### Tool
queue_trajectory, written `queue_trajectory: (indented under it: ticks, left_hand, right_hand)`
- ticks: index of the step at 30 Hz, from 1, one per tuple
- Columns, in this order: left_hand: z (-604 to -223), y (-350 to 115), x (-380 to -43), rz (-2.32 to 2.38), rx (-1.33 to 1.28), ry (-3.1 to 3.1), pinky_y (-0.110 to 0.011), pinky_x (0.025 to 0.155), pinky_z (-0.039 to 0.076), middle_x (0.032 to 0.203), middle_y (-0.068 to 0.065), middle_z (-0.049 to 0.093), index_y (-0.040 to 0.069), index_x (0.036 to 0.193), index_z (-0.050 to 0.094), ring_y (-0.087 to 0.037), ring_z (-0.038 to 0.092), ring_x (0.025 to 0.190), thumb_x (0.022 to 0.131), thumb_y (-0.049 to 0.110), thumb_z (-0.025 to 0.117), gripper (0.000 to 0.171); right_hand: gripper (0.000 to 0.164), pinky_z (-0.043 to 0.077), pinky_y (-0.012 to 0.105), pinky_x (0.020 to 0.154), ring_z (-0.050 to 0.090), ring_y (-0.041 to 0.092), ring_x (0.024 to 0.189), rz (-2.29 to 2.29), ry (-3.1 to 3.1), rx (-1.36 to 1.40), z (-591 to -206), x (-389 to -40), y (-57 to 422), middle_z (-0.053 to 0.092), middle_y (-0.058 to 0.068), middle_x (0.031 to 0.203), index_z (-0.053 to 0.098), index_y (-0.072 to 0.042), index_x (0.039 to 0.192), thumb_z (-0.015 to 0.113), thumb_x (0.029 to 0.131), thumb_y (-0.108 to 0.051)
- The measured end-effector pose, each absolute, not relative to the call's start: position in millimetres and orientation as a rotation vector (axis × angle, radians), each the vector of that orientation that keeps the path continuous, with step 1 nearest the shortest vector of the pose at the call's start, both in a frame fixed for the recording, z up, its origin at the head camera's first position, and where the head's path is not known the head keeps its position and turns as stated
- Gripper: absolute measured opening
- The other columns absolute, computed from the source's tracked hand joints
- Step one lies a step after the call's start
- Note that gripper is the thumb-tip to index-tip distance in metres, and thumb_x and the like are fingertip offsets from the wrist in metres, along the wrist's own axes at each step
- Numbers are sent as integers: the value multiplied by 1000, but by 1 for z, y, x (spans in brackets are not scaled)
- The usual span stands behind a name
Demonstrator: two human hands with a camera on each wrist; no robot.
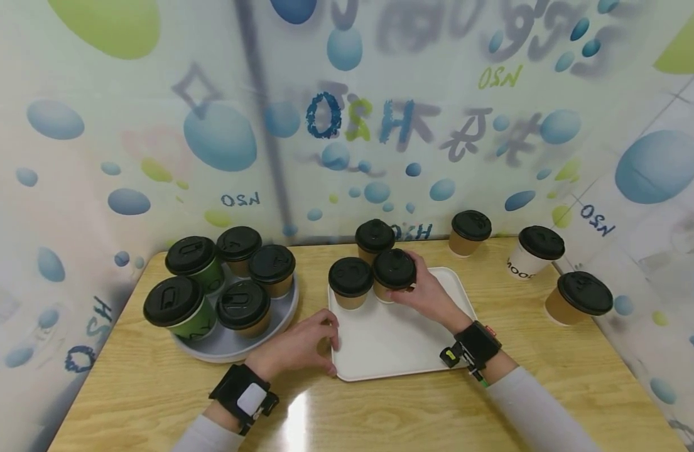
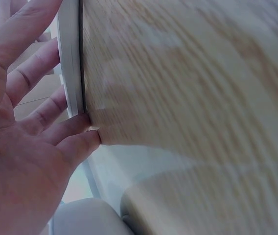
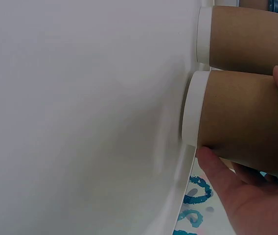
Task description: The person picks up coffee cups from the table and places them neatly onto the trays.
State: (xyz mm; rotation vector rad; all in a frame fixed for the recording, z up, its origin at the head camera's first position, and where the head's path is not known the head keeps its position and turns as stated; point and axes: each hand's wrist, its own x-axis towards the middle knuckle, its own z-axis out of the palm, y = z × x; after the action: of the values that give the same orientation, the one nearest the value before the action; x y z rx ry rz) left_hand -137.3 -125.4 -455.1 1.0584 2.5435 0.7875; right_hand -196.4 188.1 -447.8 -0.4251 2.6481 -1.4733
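My right hand (image 1: 429,294) grips a brown paper cup (image 3: 246,117) with a black lid, upright at the back of the white tray (image 1: 392,345). Thumb and fingers lie on either side of it in the right wrist view. Another brown cup (image 1: 350,284) stands close on its left, on the tray. A third lidded cup (image 1: 375,238) is behind these two, partly hidden. At the tray's left edge is my left hand (image 1: 299,342), its fingertips (image 2: 80,122) against the rim and nothing held.
To the left, a round grey tray (image 1: 228,355) carries several lidded cups, among them green cups (image 1: 194,320). On the table's right side stand a brown cup (image 1: 468,233), a white cup (image 1: 530,254) and another brown cup (image 1: 575,298). A patterned curtain (image 1: 347,157) borders the table's back.
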Motion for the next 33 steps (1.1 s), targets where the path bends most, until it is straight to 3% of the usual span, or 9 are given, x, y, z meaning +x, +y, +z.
queue_trajectory:
  ticks: [11, 20, 27, 29, 33]
  left_hand:
    - [-454, -125, -135, 811, 1055, 2542, -36, 100, 49, 126, -5, 52, 17, 91, 69, -20, 54, 114, 74, 27, 94, 32]
    - [-457, -125, -135, 813, 1029, 2561, -36, 101, 49, 126, -3, 52, 19, 92, 70, -18, 54, 113, 74, 38, 93, 34]
    - [-462, -124, -133, 842, 1020, 2537, -35, 99, 49, 126, -3, 51, 18, 92, 69, -18, 53, 112, 76, 33, 93, 32]
    - [-461, -124, -134, 860, 1018, 2528, -36, 99, 48, 125, -3, 51, 18, 92, 69, -18, 53, 112, 76, 32, 93, 32]
    - [-460, -123, -135, 872, 1009, 2523, -36, 100, 48, 125, -2, 50, 18, 91, 69, -18, 52, 112, 75, 30, 94, 32]
  right_hand:
    - [106, 47, 56, 103, 48, 40, 137, -1453, 2649, -369, -448, -194, 193, 39, 25, 158, 17, -7, 162, 87, 84, -25]
    - [108, 44, 58, 105, 47, 41, 138, -1432, 2654, -360, -452, -193, 191, 40, 26, 157, 16, -6, 162, 87, 83, -28]
    - [117, 46, 55, 107, 43, 44, 142, -1434, 2591, -359, -448, -187, 198, 34, 26, 161, 7, -10, 166, 87, 84, -35]
    - [113, 46, 55, 107, 43, 45, 143, -1434, 2595, -352, -441, -187, 204, 33, 25, 161, 9, -13, 167, 84, 87, -39]
    - [86, 41, 58, 111, 42, 44, 143, -1440, 2664, -389, -421, -194, 217, 37, 21, 160, 27, -9, 163, 71, 98, -43]
